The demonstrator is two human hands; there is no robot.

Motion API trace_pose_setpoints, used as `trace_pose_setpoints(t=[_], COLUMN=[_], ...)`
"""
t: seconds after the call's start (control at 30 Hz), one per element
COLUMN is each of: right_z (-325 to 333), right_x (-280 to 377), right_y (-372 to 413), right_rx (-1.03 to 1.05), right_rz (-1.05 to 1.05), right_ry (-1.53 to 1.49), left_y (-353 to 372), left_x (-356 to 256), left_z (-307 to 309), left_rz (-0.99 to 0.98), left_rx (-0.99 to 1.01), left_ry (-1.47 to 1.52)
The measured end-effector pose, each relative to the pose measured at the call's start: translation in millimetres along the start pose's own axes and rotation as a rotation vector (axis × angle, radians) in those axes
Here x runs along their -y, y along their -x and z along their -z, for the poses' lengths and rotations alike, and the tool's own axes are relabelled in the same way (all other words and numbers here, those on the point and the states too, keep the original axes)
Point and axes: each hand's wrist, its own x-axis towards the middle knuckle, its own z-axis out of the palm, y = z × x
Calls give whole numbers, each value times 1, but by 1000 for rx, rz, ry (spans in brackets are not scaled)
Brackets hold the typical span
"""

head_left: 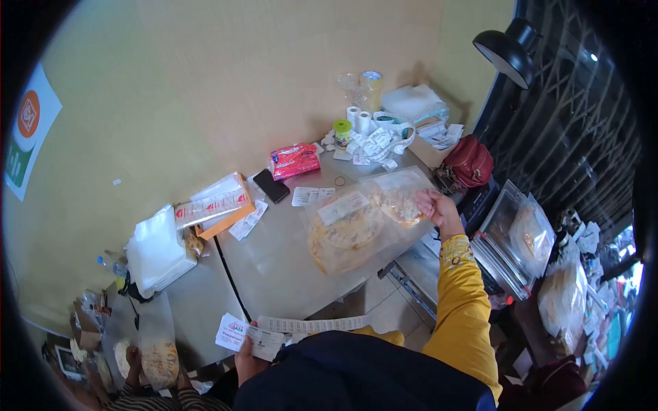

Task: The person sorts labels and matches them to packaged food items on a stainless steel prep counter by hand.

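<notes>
My left hand (248, 357), low in the view, is closed on several printed labels (232, 333), one reading "Pepperoni". A long strip of labels (312, 325) lies along the table's front edge beside it. My right hand (436, 209) reaches to the right end of a clear plastic bag of pizza (399, 205), with its fingers bent at the bag's edge. Another bagged pizza (343, 236), larger and with a white label (343, 207) on top, lies to the left and partly overlaps it.
On the table (274, 274) lie a black phone (271, 185), a red packet (295, 161), tape rolls (371, 91) and a stack of white trays (157, 246). At lower left, another person's hand (134, 363) handles bagged flat food. A black lamp (510, 55) hangs upper right.
</notes>
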Motion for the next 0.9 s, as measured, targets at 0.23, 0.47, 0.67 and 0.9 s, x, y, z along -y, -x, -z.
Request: trace_pose_setpoints(t=[0.23,0.47,0.67,0.9], right_z=[-30,-185,-290,-347], right_x=[8,-80,-203,-290], right_y=[47,136,219,249], right_rx=[-306,413,1214,1533], right_rz=[156,579,572,71], right_ry=[873,1121,1084,980], left_y=[-4,-4,17,60], left_x=[-24,-48,-64,-97], left_z=[-3,-11,20,78], left_rz=[52,-15,4,18], left_rx=[75,158,154,44], left_ry=[43,74,68,202])
